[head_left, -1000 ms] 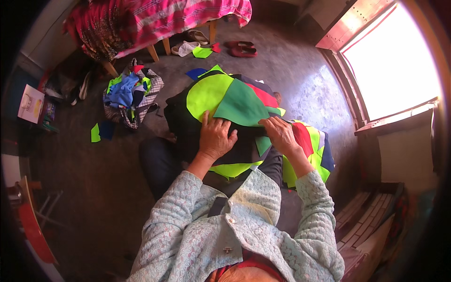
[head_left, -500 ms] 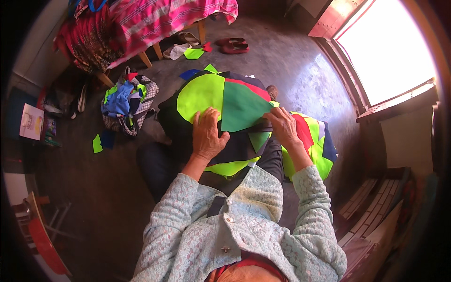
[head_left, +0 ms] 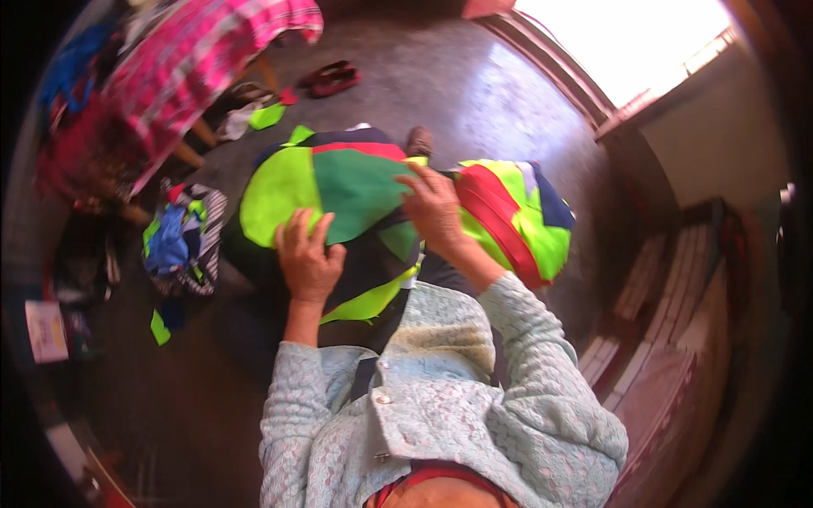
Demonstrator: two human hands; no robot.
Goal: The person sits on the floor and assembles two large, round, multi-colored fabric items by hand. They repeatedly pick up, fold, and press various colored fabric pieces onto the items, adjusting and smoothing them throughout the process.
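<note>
A patchwork of cloth pieces lies over my lap. In it a rounded yellow-green cloth piece (head_left: 275,190) sits beside a dark green cloth piece (head_left: 356,196), with a narrow red strip (head_left: 360,151) along the far edge. My left hand (head_left: 309,262) rests with spread fingers at the near edge of the yellow-green piece, where it meets the green one. At the green piece's right edge is my right hand (head_left: 436,207), its fingers stretched out and slightly apart, nothing visibly gripped. Dark cloth and a yellow-green strip (head_left: 368,300) hang toward me.
To the right lies a second heap of yellow-green, red and navy cloth (head_left: 517,216). A checked bag (head_left: 212,241) stuffed with scraps stands left. Dark red shoes (head_left: 332,79) sit on the floor near a pink-covered bed (head_left: 220,51). A bright doorway (head_left: 627,42) is far right.
The whole view has turned, so the bed and bag shift left and the cloth heap on the right shows more. My right hand's fingers have straightened at the green piece's edge; my left stays on the cloth.
</note>
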